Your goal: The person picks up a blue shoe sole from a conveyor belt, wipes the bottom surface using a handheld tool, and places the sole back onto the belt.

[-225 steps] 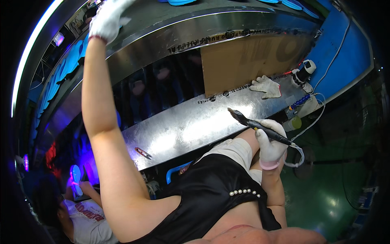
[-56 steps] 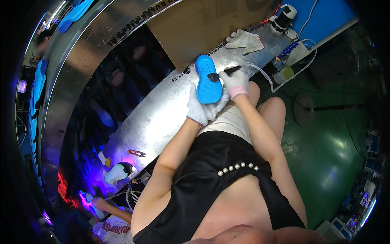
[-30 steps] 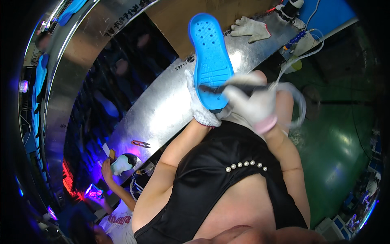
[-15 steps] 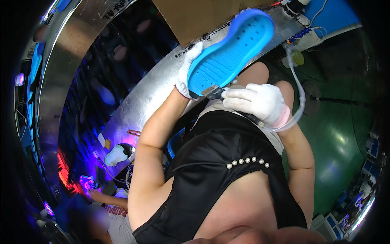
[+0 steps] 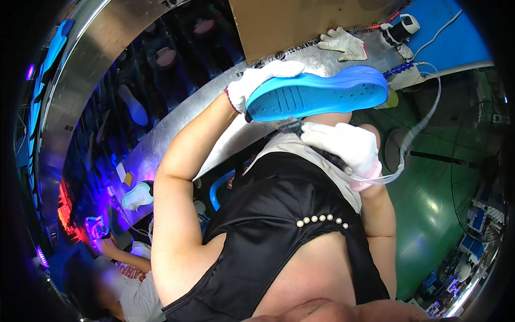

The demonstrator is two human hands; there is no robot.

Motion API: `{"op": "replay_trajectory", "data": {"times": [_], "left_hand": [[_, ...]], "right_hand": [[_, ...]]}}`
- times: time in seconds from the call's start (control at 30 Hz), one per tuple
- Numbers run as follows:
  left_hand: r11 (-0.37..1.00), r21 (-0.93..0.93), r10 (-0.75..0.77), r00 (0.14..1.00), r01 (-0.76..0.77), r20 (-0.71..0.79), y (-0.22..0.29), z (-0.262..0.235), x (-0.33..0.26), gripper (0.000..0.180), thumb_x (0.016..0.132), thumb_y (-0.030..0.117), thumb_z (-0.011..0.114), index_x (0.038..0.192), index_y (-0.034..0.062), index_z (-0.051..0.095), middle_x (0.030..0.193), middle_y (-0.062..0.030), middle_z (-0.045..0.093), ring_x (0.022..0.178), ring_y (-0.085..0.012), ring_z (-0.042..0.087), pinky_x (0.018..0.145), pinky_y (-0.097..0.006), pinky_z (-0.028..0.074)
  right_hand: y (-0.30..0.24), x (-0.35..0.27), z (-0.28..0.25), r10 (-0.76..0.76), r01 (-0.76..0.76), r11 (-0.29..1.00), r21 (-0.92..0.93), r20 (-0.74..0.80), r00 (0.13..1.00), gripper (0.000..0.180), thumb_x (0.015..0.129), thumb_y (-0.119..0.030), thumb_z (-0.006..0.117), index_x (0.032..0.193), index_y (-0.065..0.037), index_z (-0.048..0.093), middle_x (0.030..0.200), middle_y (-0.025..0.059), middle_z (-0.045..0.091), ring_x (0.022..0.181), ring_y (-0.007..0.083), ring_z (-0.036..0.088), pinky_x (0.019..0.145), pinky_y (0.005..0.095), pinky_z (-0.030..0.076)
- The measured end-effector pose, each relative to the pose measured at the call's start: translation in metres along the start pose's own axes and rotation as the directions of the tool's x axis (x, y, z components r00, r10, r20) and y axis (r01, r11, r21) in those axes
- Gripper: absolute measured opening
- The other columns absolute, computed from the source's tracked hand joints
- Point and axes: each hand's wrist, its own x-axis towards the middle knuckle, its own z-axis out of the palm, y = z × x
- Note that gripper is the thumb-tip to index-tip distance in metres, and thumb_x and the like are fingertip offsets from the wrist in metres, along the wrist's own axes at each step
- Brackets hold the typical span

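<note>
My left hand (image 5: 256,81), in a white knit glove, grips a blue shoe sole (image 5: 311,97) by its heel end, fingers along the far edge. The sole lies nearly level across the view, tilted so its hollow inner face with ridges and small holes shows. Closed in my gloved right hand (image 5: 346,144) is a flat brush (image 5: 291,126) with a dark handle. Its bristles sit just below the sole's near edge; whether they touch I cannot tell. A clear tube (image 5: 410,144) runs from the right wrist area up to a blue segmented hose (image 5: 399,68).
A curved metal ledge (image 5: 185,131) borders a dark conveyor carrying sole-shaped pieces (image 5: 133,104). Beyond the sole lie a loose white glove (image 5: 343,44) and a cardboard sheet (image 5: 306,24). A co-worker (image 5: 131,287) sits at lower left; a fan (image 5: 475,198) stands right.
The sole has turned from a steep diagonal to nearly level, its toe swinging down and right. The brush has come off the heel end to the near edge. The loose glove has come into view.
</note>
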Motion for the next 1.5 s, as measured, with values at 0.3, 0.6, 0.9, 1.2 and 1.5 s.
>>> {"op": "replay_trajectory", "data": {"times": [0.3, 0.6, 0.9, 1.2, 1.5], "left_hand": [[0.843, 0.344, 0.419, 0.906, -0.412, 0.06, -0.013, -0.034, -0.003, 0.052, 0.085, 0.04, 0.064, 0.124, 0.007, 0.055, 0.115, -0.0178, 0.058, 0.099, -0.0263, 0.062, 0.085, -0.035, 0.053], [0.986, 0.023, -0.164, 0.983, 0.167, -0.085, 0.028, -0.009, -0.014, 0.081, 0.077, 0.067, 0.056, 0.129, 0.0044, 0.051, 0.107, -0.0236, 0.06, 0.084, -0.031, 0.065, 0.059, -0.035, 0.055], [0.922, -0.386, -0.047, 0.999, 0.037, -0.017, 0.016, -0.004, 0.004, 0.081, 0.083, 0.067, 0.045, 0.133, 0.0027, 0.045, 0.117, -0.0256, 0.057, 0.089, -0.0373, 0.064, 0.068, -0.043, 0.055], [0.352, -0.896, 0.298, 0.94, -0.27, -0.166, -0.03, 0.028, 0.018, 0.082, 0.087, 0.067, 0.036, 0.136, 0.002, 0.039, 0.123, -0.0217, 0.055, 0.107, -0.0407, 0.056, 0.087, -0.057, 0.048], [0.74, -0.441, 0.524, 0.847, -0.508, -0.096, 0.08, 0.019, -0.096, 0.107, 0.075, 0.083, 0.033, 0.135, -0.0062, 0.034, 0.119, -0.0361, 0.049, 0.087, -0.0427, 0.063, 0.066, -0.051, 0.056]], "right_hand": [[0.003, 0.001, -0.01, -0.074, 0.073, 0.997, -0.018, -0.055, 0.996, 0.025, 0.076, -0.021, 0.067, 0.096, -0.006, 0.07, 0.092, 0.0106, 0.07, 0.064, 0.0221, 0.065, 0.059, 0.0282, 0.048], [0.016, 0.007, -0.035, -0.09, 0.056, 0.982, -0.179, -0.185, 0.979, 0.02, 0.07, -0.009, 0.072, 0.09, -0.007, 0.071, 0.094, 0.0112, 0.071, 0.062, 0.02, 0.062, 0.056, 0.0266, 0.047], [0.016, 0.02, -0.01, -0.159, 0.169, 0.984, 0.051, -0.165, 0.973, 0.02, 0.066, -0.005, 0.07, 0.086, -0.004, 0.07, 0.083, 0.0095, 0.069, 0.063, 0.0209, 0.06, 0.057, 0.0285, 0.045], [0.004, 0.038, 0.005, -0.241, 0.078, 0.921, -0.382, -0.401, 0.884, 0.02, 0.066, 0.0, 0.073, 0.085, -0.007, 0.07, 0.083, 0.0085, 0.068, 0.071, 0.0227, 0.062, 0.061, 0.0321, 0.046], [-0.007, -0.001, -0.004, 0.199, 0.211, 0.813, 0.543, -0.599, 0.775, 0.026, 0.063, 0.007, 0.07, 0.088, 0.0, 0.063, 0.082, 0.0126, 0.068, 0.07, 0.0182, 0.059, 0.065, 0.0278, 0.047]]}}
